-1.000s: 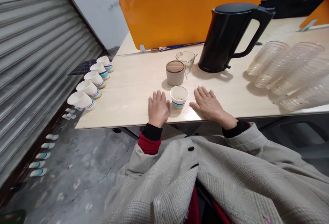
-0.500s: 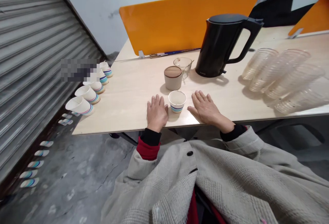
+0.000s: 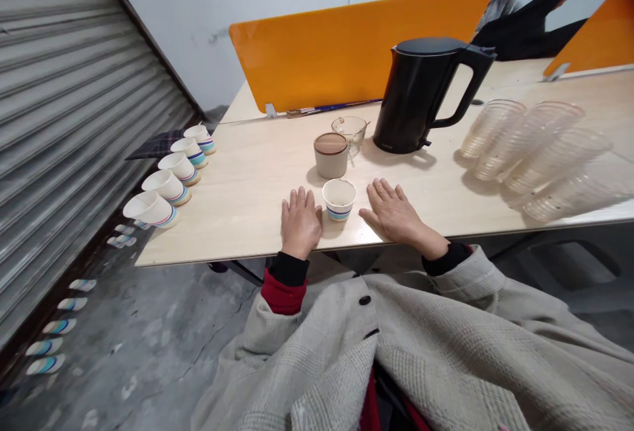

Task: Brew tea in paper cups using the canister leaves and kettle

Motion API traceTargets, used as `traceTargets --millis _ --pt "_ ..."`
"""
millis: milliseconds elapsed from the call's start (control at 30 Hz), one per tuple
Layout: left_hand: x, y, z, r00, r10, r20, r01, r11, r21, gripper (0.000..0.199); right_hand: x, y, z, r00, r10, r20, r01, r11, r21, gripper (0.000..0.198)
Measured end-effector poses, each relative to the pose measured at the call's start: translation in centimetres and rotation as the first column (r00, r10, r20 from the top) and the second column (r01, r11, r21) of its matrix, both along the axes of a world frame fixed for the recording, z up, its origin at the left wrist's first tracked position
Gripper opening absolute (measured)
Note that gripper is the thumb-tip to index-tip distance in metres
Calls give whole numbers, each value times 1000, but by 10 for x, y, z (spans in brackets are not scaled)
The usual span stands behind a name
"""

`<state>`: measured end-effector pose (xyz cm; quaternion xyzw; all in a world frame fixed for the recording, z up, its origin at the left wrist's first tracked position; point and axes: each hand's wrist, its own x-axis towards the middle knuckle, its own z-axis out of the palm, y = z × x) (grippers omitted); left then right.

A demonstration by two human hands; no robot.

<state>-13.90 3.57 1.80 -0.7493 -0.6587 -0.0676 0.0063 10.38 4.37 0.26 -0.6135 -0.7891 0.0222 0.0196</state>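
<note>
My left hand (image 3: 300, 223) lies flat on the light wood table, palm down, just left of a striped paper cup (image 3: 339, 201). On the cup's right, my right hand (image 3: 393, 213) also rests flat with its fingers stretched out. Neither hand holds anything. The paper cup stands upright, with small dark specks inside it. Behind it is a grey canister (image 3: 331, 160) with a brown wood-look lid. A clear glass bowl (image 3: 352, 129) with a spout stands behind the canister, partly hidden by it. The black electric kettle (image 3: 413, 98) stands farther back, right of the bowl.
Several striped paper cups (image 3: 165, 187) line the table's left edge. Stacks of clear plastic cups (image 3: 539, 147) lie on the right. Brushes (image 3: 327, 109) lie along the orange divider (image 3: 356, 48). Another person's dark sleeve (image 3: 535, 18) shows behind it. A ribbed metal shutter (image 3: 84, 88) stands at left.
The camera view has shifted slightly, so the table things appear a little lower. Both hands stay flat in the same places. The person behind the divider has shifted position.
</note>
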Motion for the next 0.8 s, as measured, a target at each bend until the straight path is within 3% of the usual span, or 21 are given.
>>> traceTargets --millis 400,800 --pt "-1 1 -1 1000 4 2 -4 1000 11 58 -5 -6 12 1000 -7 5 7 1000 -24 81" --pt "-1 1 1 1000 0 -13 0 1000 15 58 -5 -2 7 1000 -13 9 13 1000 -28 82"
